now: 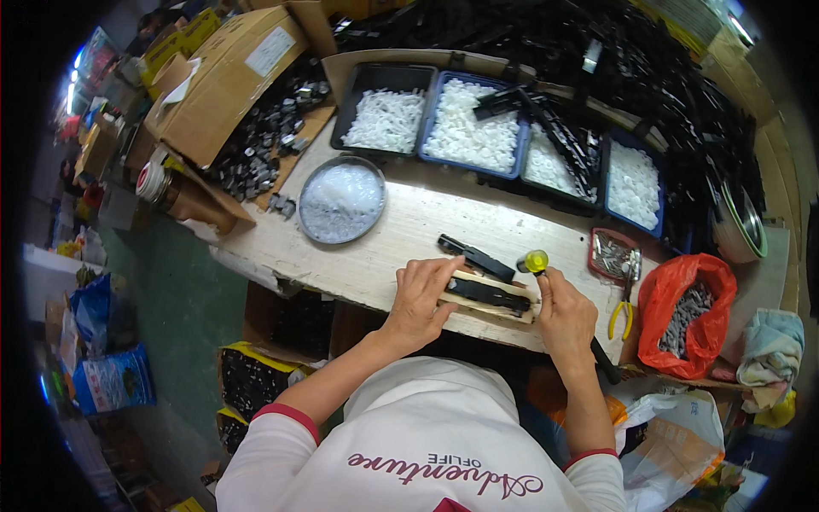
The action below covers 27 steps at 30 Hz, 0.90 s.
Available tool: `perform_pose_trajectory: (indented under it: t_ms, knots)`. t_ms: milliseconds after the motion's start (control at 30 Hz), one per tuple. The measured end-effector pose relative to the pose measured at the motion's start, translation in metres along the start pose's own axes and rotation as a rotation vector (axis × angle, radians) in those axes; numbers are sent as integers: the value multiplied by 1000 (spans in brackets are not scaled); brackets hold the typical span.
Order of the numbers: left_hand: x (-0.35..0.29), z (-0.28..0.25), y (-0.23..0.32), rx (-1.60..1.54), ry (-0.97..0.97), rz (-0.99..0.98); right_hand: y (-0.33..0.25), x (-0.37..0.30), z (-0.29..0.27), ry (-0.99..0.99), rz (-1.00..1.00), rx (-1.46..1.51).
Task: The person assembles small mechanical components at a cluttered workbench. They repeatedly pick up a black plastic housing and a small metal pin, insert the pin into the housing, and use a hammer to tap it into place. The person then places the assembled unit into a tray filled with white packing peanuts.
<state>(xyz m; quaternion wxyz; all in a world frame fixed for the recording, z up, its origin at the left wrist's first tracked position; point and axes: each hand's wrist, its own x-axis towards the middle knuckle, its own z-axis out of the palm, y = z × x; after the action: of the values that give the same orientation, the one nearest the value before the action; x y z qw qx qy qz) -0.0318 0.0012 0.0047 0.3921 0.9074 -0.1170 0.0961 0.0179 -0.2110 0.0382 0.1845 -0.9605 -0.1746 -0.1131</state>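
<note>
Near the front edge of the pale bench (418,226), a black part (485,294) lies in a wooden block (490,314); the left hand (416,296), fingers partly spread, grips the block; the right hand (565,317) curls round a hammer (535,261). Trays (469,170) line the back; left, a carton (217,94) and green floor (183,299).

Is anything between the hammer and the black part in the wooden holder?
Nothing visible blocks the hammer in the right hand from the black part's right end. Farther left, a loose black piece lies along the far side of the wooden holder, and the left hand grips the holder's left end.
</note>
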Motion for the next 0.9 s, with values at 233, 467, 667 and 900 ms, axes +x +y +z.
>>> perform_pose_trajectory:
  t_ms: [233,467,667,900]
  knots:
    - [35,35,10,80,-156,370,55,-35,12,98,119,-43]
    - [41,6,11,-807,-28,-211,110,-53,-6,160,355,-410]
    - [40,-4,16,-1472,-93,-682,137,-56,3,204,332,-301]
    - [19,3,18,-1060,-113,-526,24,-35,-23,-92,182,532]
